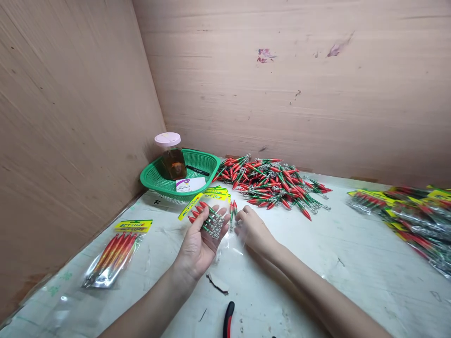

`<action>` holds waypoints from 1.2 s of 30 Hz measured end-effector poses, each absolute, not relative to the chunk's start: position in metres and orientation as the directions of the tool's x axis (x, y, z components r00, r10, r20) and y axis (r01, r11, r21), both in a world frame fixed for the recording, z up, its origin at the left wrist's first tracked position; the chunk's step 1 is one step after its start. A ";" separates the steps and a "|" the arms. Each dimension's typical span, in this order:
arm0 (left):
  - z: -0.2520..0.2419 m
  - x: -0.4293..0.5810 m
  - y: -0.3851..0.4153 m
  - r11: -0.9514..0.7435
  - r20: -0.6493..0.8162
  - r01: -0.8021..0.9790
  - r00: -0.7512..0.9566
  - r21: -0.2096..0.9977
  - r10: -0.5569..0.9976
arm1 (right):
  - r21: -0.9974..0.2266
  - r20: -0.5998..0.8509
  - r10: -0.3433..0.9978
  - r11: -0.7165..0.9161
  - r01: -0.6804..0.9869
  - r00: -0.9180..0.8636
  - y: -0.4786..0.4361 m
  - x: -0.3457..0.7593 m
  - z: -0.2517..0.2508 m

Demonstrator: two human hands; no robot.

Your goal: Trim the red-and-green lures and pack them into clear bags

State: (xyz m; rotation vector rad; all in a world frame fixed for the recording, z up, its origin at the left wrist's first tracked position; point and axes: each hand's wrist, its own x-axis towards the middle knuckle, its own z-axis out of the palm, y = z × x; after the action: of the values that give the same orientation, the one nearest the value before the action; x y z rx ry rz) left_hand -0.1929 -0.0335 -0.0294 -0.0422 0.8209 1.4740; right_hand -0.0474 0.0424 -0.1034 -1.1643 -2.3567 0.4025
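My left hand (197,244) is turned palm up, its fingers closed round a bunch of red and green fishing lures (209,220) with metal hooks at their ends. Yellow "BCT LURE" header cards (190,208) show just behind that bunch. To the right, my right hand (255,230) has its fingers curled together beside a pair of loose lures (232,211). Its fingertips are partly hidden, so what they grip cannot be made out. Clear plastic (234,244) shows between and below the hands.
Behind the hands lies a large heap of lures (275,183). A green basket (146,180) holds a lidded jar (172,162), a card and a black pen. One filled packet (112,256) lies left; several packets (416,216) pile up right. Black-and-red handles (229,319) are at the front.
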 end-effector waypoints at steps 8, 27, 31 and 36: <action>-0.035 -0.186 -0.034 0.189 -0.550 -0.861 -0.120 0.472 0.826 | -0.545 0.323 0.793 0.602 0.583 -0.516 0.011 0.010 -0.044; -0.037 -0.169 -0.050 0.376 -0.551 -0.749 0.017 0.546 0.834 | -0.158 0.561 0.455 0.879 0.451 -0.691 -0.048 0.012 -0.016; -0.037 -0.169 -0.050 0.373 -0.525 -0.741 0.033 0.559 0.851 | -0.124 0.533 0.437 0.887 0.444 -0.725 -0.048 0.022 -0.015; -0.037 -0.167 -0.053 0.404 -0.516 -0.724 0.077 0.559 0.853 | -0.163 0.570 0.460 0.876 0.454 -0.681 -0.048 0.022 -0.016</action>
State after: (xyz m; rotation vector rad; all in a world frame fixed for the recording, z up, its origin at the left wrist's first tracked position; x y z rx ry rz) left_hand -0.1673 -0.0528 -0.0374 0.1727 0.9069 1.1895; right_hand 0.0222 -0.0483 -0.0159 -0.6577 -2.4195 0.0111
